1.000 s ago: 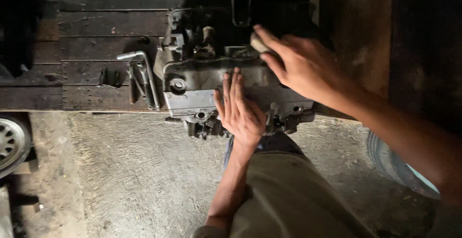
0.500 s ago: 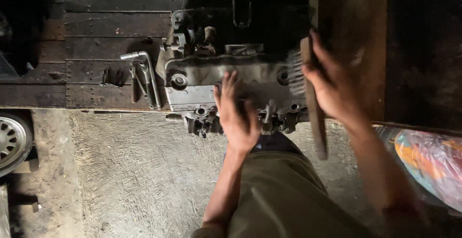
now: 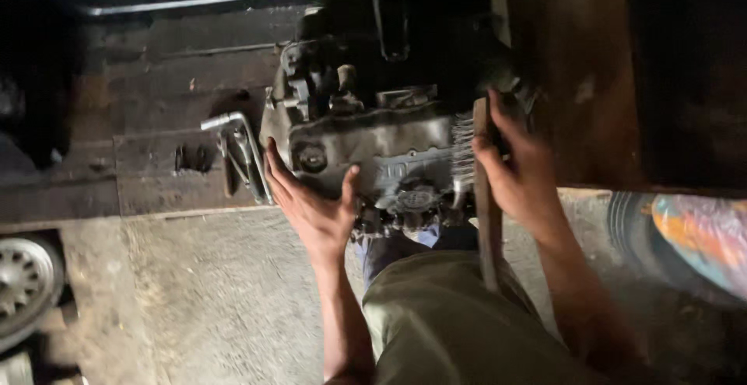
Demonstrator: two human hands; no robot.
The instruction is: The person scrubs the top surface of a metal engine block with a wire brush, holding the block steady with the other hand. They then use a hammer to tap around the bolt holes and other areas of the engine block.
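My left fingers (image 3: 277,166) were spread open, flat against the near-left face of the engine casting (image 3: 373,148), with the thumb up by the middle of that face. The left hand (image 3: 315,212) gripped nothing and only pressed. My right fingers (image 3: 486,150) were curled shut around a flat wooden bar (image 3: 489,233). The right hand (image 3: 523,181) held it near its upper end, tight against the casting's right side and just beside a ribbed, coil-like part (image 3: 462,152). The bar's lower end reached down past my olive trouser leg (image 3: 436,323).

The casting sat at the front edge of a dark plank platform (image 3: 156,187), above the concrete floor (image 3: 210,292). A bent L-shaped wrench (image 3: 235,134) lay just to its left, close to my left fingertips, and a wheel rim (image 3: 23,284) sat well off to the left.

I judged this to be a steady-and-lever step, with one palm bracing the casting and the other working the bar. The next move called for firm pressure from the left palm and a secure bite for the bar's tip, which I couldn't see.
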